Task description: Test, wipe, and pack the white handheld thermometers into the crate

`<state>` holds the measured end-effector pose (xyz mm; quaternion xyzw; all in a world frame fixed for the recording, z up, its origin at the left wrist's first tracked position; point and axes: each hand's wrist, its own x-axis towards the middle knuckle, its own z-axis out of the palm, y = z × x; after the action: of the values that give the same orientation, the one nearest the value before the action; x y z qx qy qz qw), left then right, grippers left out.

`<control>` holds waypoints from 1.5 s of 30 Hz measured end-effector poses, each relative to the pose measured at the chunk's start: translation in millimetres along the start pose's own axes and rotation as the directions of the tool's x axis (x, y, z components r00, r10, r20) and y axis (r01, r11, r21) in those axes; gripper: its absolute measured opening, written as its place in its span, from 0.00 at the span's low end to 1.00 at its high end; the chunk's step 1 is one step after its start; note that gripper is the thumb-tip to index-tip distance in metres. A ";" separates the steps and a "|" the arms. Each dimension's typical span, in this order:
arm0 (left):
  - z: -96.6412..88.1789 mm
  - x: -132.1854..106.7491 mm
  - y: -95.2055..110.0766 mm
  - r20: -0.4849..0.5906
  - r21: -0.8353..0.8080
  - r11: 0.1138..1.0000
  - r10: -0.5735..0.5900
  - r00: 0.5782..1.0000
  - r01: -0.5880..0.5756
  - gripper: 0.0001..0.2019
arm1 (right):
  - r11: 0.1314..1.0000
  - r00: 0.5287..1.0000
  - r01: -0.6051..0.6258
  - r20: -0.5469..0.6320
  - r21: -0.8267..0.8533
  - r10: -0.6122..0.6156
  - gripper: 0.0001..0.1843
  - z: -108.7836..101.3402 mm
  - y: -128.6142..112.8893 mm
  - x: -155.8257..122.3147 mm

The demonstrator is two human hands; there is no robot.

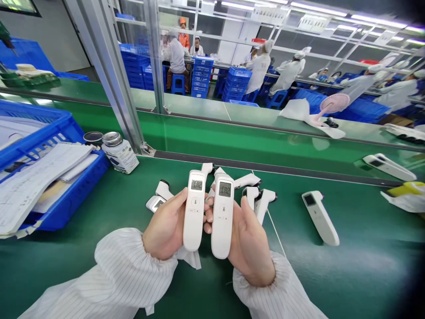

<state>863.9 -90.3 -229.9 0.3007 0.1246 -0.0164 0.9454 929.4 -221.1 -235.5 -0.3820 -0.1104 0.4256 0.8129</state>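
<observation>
My left hand [164,223] grips a white handheld infrared thermometer [194,210] upright, its small display lit. My right hand [249,250] holds a second, matching thermometer [221,217], also with a lit display, right beside the first. The two devices stand side by side, nearly touching. Just beyond my hands, several more white thermometers lie in a loose heap on the green work mat [352,266]; one [158,197] is partly hidden behind my left hand. Another thermometer [320,217] lies apart to the right. Both my sleeves are white striped cleanroom cloth.
At left, a blue plastic crate [71,195] holds stacked papers, with a labelled bottle [120,153] behind it. An aluminium-framed glass partition [109,75] runs behind the mat. Beyond it stand a pink desk fan [334,103], stacked blue crates, and seated co-workers in white.
</observation>
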 end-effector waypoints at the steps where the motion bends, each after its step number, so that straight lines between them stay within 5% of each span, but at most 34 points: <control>1: -0.2 0.0 0.1 0.005 0.000 1.000 -0.002 1.000 0.002 0.23 | 1.000 1.000 -0.001 0.001 0.000 0.001 0.31 -0.1 -0.1 -0.1; 45: 0.4 1.2 -0.2 -0.024 -0.037 0.998 -0.042 0.999 0.042 0.23 | 0.995 0.999 -0.031 -0.015 0.092 0.033 0.28 0.8 -0.3 0.7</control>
<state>865.1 -90.7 -229.9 0.2808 0.1429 -0.0303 0.9486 929.6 -220.3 -234.9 -0.3493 -0.0778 0.4400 0.8236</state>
